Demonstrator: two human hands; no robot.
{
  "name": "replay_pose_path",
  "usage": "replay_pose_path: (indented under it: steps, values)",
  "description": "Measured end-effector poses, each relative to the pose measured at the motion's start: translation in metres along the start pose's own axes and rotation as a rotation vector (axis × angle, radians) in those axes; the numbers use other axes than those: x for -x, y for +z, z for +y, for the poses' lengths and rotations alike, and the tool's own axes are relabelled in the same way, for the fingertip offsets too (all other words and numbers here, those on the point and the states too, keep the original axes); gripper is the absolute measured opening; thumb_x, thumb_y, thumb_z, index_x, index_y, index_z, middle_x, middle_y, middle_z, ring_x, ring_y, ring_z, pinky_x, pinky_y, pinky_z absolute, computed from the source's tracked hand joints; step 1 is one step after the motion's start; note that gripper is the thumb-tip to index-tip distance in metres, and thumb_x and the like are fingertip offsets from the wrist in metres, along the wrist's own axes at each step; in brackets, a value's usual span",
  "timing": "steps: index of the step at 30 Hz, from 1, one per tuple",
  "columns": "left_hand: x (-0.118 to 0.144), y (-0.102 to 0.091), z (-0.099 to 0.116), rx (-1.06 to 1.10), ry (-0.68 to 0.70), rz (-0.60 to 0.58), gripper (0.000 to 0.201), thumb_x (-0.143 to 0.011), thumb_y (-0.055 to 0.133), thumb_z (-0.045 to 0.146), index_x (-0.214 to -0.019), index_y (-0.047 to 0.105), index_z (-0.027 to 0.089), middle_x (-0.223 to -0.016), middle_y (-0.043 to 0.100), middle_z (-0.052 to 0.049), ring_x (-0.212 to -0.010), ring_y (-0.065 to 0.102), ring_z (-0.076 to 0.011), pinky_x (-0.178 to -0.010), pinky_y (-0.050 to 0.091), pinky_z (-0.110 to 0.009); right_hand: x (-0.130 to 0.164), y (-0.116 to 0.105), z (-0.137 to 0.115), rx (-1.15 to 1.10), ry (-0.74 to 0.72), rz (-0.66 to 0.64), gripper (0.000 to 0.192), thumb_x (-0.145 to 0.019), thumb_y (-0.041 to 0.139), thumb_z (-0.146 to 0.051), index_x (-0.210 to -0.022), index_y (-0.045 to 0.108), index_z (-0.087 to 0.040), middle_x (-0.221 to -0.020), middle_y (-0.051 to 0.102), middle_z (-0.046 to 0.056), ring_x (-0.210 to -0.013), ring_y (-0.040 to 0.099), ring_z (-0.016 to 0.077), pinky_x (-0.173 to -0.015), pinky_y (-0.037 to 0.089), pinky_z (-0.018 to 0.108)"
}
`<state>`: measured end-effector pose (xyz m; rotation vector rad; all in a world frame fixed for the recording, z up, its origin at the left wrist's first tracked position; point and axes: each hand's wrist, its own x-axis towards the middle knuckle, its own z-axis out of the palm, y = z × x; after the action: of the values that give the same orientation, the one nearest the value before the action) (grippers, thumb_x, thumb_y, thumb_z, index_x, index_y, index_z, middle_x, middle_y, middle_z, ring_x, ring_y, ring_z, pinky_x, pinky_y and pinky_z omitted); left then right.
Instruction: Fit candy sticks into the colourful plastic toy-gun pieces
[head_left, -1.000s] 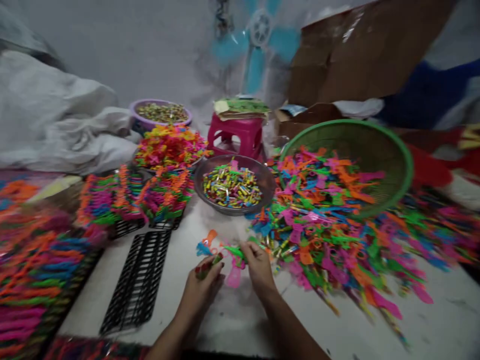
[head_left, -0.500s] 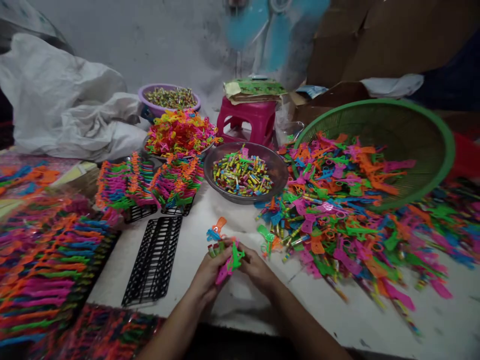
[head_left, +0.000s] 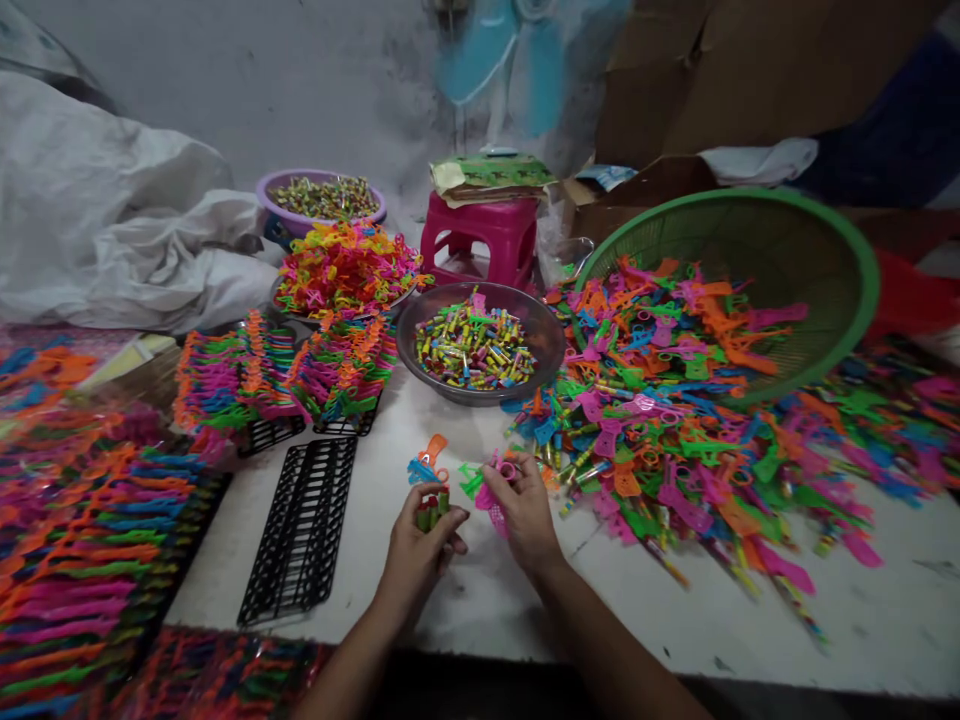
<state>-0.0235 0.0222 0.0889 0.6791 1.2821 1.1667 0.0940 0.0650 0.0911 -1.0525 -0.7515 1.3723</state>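
Note:
My left hand (head_left: pixel 420 550) is closed around several short green tubes (head_left: pixel 433 512) with reddish ends, which stick up between thumb and fingers. A pink plastic toy piece (head_left: pixel 493 500) with a ring and a perforated part is pinched in my right hand (head_left: pixel 529 515). Just left of it shows a green plastic piece (head_left: pixel 470 482); whether my fingers hold it too, I cannot tell. Beyond my left hand, an orange piece (head_left: pixel 435 448) and a blue piece (head_left: pixel 422 470) lie on the white table (head_left: pixel 480 620).
A dark bowl (head_left: pixel 409 350) of small tubes stands ahead. On the right, a heap of colourful plastic pieces (head_left: pixel 686 500) spills from a green basket (head_left: pixel 862 260). Black racks (head_left: pixel 300 530) lie left, near rows of filled ones. Behind are a pink stool (head_left: pixel 480 235) and a fan (head_left: pixel 499 60).
My hands were together over the pink and green pieces. Now they are apart, the right hand holding the pink piece to the right and the left keeping the tubes. The view has shifted slightly.

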Motion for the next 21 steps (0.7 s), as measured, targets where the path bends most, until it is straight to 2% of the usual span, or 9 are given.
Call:
replay_pose_path:
  steps: [2, 6, 11, 14, 18, 21]
  values:
    - [0.003, 0.0, -0.001, -0.023, -0.014, -0.036, 0.039, -0.063, 0.066, 0.034, -0.094, 0.05, 0.017, -0.064, 0.06, 0.002, -0.04, 0.052, -0.0091, -0.028, 0.026, -0.014, 0.002, 0.003, -0.001, 0.071, -0.008, -0.034, 0.032, -0.067, 0.065, -0.028, -0.092, 0.046, -0.021, -0.071, 0.049, -0.005, -0.063, 0.048, 0.0085, -0.056, 0.04, 0.019]
    - [0.006, 0.002, -0.001, -0.087, 0.025, -0.054, 0.029, -0.062, 0.067, 0.027, -0.084, 0.056, 0.014, -0.062, 0.058, 0.003, -0.044, 0.051, -0.007, -0.043, 0.042, -0.018, 0.008, 0.007, 0.0, 0.15, -0.079, -0.04, 0.029, -0.074, 0.058, -0.031, -0.099, 0.046, -0.021, -0.077, 0.048, -0.003, -0.068, 0.047, 0.0089, -0.061, 0.04, 0.019]
    - [0.005, 0.002, -0.007, -0.165, 0.047, -0.059, 0.024, -0.065, 0.065, 0.029, -0.083, 0.058, 0.014, -0.057, 0.055, 0.004, -0.043, 0.047, -0.0068, -0.043, 0.04, -0.019, 0.011, 0.005, 0.002, 0.201, -0.13, -0.048, 0.024, -0.076, 0.055, -0.03, -0.096, 0.045, -0.021, -0.078, 0.047, -0.003, -0.068, 0.047, 0.0093, -0.063, 0.042, 0.02]
    - [0.007, 0.002, -0.013, -0.252, 0.103, -0.061, 0.024, -0.067, 0.063, 0.031, -0.084, 0.06, 0.015, -0.058, 0.055, 0.003, -0.045, 0.047, -0.0074, -0.044, 0.04, -0.018, 0.014, 0.004, 0.006, 0.245, -0.153, -0.005, 0.026, -0.077, 0.054, -0.031, -0.099, 0.045, -0.021, -0.079, 0.048, -0.001, -0.069, 0.049, 0.0104, -0.063, 0.043, 0.022]
    - [0.012, 0.006, -0.016, -0.366, 0.175, -0.139, 0.024, -0.069, 0.061, 0.032, -0.087, 0.062, 0.015, -0.062, 0.06, 0.0, -0.044, 0.048, -0.0079, -0.044, 0.04, -0.019, 0.02, 0.006, 0.012, 0.298, -0.186, 0.069, 0.033, -0.077, 0.052, -0.033, -0.106, 0.043, -0.02, -0.08, 0.052, 0.0, -0.068, 0.05, 0.0117, -0.061, 0.043, 0.023]
    - [0.006, 0.008, -0.012, -0.424, 0.19, -0.216, 0.027, -0.07, 0.059, 0.032, -0.092, 0.063, 0.016, -0.07, 0.064, -0.002, -0.048, 0.053, -0.0101, -0.05, 0.045, -0.021, 0.011, -0.005, 0.001, 0.358, -0.172, 0.046, 0.04, -0.077, 0.051, -0.037, -0.111, 0.042, -0.02, -0.081, 0.052, 0.001, -0.068, 0.051, 0.0128, -0.063, 0.044, 0.026]
